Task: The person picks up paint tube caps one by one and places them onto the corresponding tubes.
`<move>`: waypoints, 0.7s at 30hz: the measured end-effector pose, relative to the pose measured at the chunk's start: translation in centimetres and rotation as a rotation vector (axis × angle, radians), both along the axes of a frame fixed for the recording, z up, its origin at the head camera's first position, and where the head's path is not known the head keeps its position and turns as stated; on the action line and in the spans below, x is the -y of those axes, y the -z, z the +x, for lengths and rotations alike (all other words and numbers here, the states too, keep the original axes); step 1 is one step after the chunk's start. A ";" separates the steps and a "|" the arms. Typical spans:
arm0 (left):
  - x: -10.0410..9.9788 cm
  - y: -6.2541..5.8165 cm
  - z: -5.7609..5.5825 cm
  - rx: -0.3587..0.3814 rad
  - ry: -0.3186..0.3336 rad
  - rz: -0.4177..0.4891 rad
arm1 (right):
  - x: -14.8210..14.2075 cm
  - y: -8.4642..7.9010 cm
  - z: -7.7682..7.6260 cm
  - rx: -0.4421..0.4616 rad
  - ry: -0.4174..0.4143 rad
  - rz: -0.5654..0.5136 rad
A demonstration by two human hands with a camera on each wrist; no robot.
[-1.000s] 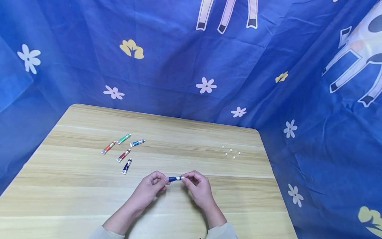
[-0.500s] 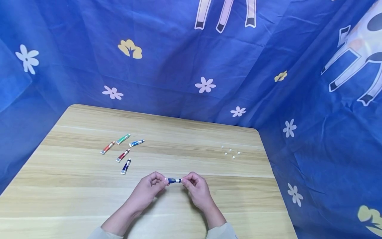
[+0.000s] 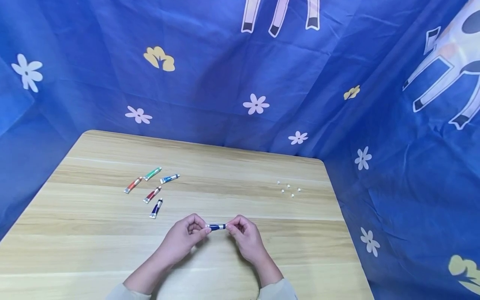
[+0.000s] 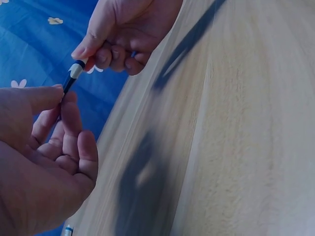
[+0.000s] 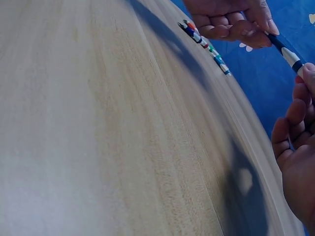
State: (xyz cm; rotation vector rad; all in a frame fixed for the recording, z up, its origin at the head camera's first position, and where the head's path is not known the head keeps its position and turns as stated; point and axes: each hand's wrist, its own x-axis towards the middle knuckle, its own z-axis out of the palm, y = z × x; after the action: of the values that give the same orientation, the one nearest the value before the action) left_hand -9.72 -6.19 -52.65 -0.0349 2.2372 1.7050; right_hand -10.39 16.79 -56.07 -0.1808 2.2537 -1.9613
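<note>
Pinching opposite ends of a dk-blue tube (image 3: 216, 227): L hand (image 3: 180, 241) has the flat end, R hand (image 3: 250, 241) the narrow dark-banded end, each w/ thumb & fingertips. Tube's held up off the table (image 3: 93, 250), roughly level, nr the front edge & btwn both hands. Lt-grey sleeves (image 3: 278, 290) at the wrists. Further out, to the left & back, 5 more tubes lie nr each other: navy tube (image 3: 156, 208) closest, then dk-red tube (image 3: 152, 194), orange tube (image 3: 133, 185), blue tube (image 3: 170, 179), green tube (image 3: 153, 173). Back right: 5 small white bits (image 3: 288, 186), loosely grouped, well apart from the tubes. Blue cloth (image 3: 210, 83) w/ flowers & animal legs hangs behind & on both sides.
</note>
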 end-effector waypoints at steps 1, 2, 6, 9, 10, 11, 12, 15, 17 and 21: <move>0.0 0.0 0.0 0.002 0.003 -0.001 | 0.0 0.0 0.0 -0.002 0.002 0.003; 0.1 -0.1 -0.1 0.005 0.005 0.001 | 0.0 0.0 -0.1 -0.003 0.002 0.004; 0.2 -0.1 -0.2 0.013 0.019 0.026 | 0.0 -0.2 -0.1 -0.008 0.009 0.009; 0.3 -0.2 -0.4 -0.021 0.044 0.018 | 0.1 -0.2 -0.2 -0.012 0.015 0.006; 0.3 -0.3 -0.5 -0.044 0.054 0.004 | 0.1 -0.2 -0.2 -0.016 0.017 0.006; 0.3 -0.3 -0.6 -0.075 0.069 -0.020 | 0.1 -0.2 -0.2 -0.021 0.018 0.007; 0.3 -0.4 -0.6 -0.109 0.085 -0.049 | 0.1 -0.2 -0.3 -0.025 0.018 0.008; 0.3 -0.6 -0.8 -0.207 0.134 -0.141 | 0.1 -0.1 -0.3 -0.042 0.017 0.008; 0.4 -0.8 -0.8 -0.258 0.164 -0.196 | 0.1 0.1 -0.3 -0.050 0.014 0.002; 0.2 -1.3 -1.0 -0.340 0.192 -0.315 | 0.2 0.4 -0.3 -0.061 0.013 -0.011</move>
State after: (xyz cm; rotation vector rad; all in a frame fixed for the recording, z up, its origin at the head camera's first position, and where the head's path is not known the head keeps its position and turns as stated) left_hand -10.68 -6.43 -51.32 0.4122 2.6361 1.3249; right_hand -10.72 16.59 -56.51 -0.2306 2.2876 -2.0018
